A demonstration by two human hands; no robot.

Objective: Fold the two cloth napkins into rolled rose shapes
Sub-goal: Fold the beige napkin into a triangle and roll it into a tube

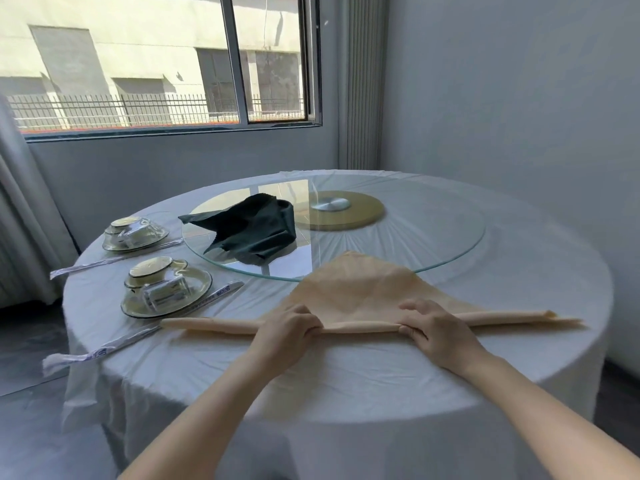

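- The beige napkin (360, 289) lies on the near part of the round table (346, 375), at about 6 o'clock of the tabletop.
- The napkin forms a triangle. Its apex points to 12 o'clock and lies over the near rim of the glass turntable (443, 233).
- The near edge of the napkin is rolled into a narrow tube. The long axis of the tube runs from 9 o'clock to 3 o'clock, and both tapered ends lie flat on the white tablecloth.
- The left hand (291, 327) grips the tube left of its middle, fingers curled over the roll.
- The right hand (429, 327) grips the tube right of its middle, fingers curled over the cloth and thumb at the roll.
- A short bare section of the tube shows between the two hands.
- The dark green napkin (249, 230) lies crumpled on the turntable at about 9 o'clock of the glass, well apart from the beige napkin.
- A gold disc (363, 216) with a metal hub sits under the centre of the glass.
- Two film-wrapped tableware sets (166, 289) stand on the table at 9 to 10 o'clock.
- Wrapped chopsticks (214, 296) lie just beside the nearer set.
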